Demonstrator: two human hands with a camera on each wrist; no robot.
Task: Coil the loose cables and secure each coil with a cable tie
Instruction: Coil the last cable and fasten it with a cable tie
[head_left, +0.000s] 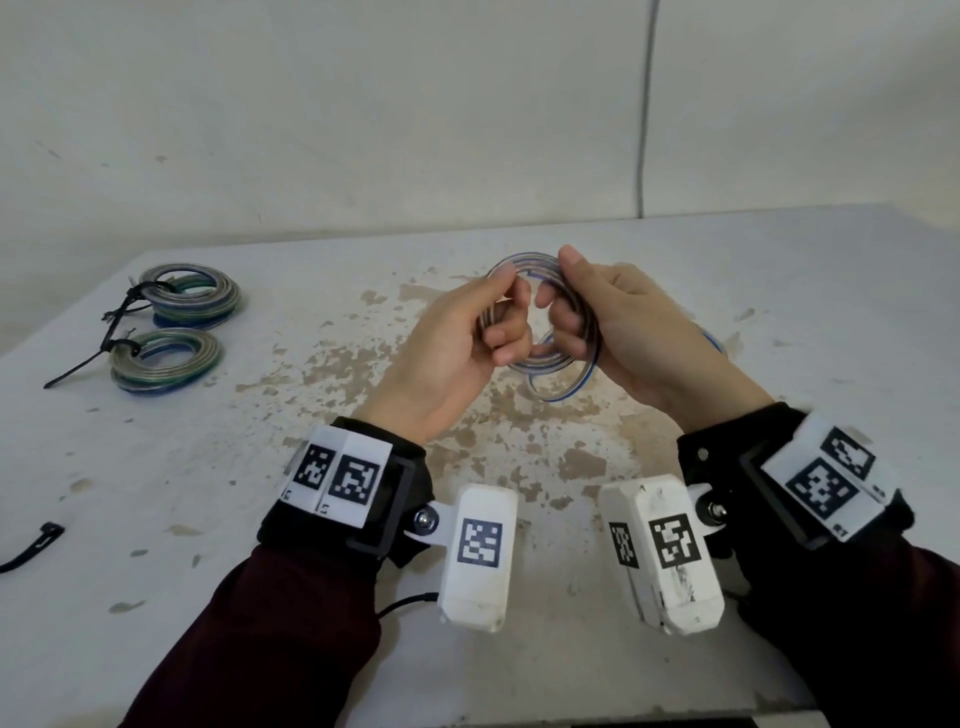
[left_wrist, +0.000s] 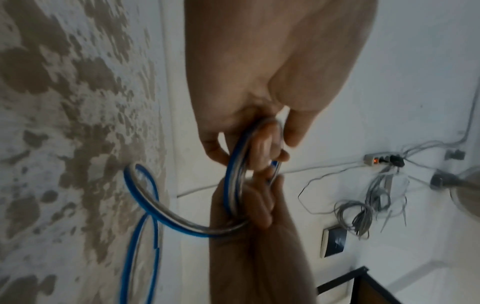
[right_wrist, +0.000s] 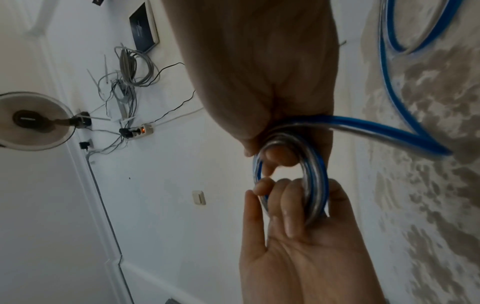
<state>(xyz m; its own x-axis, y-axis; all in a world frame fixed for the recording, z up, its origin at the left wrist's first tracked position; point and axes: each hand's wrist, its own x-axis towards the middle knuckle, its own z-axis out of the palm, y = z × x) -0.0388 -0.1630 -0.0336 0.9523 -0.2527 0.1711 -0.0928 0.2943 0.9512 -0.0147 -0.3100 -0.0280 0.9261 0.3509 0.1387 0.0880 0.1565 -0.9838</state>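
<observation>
Shiny blue-and-clear plastic cable (head_left: 540, 358), wound in a smooth round ring, sits above the stained white table (head_left: 779, 291), grasped by left hand (head_left: 457, 343) and right hand (head_left: 623, 327). Two tied coils (head_left: 176, 327) lie far left.

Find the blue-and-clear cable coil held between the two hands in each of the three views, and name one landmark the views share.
Head: the cable coil sits at centre, above the table, gripped by the left hand and right hand.
Left wrist: the coil is at centre, between both hands, its tail looping to the lower left.
Right wrist: the coil is at centre right, its tail running off to the upper right.
Shared landmark: the table's brown-blotched top.
</observation>
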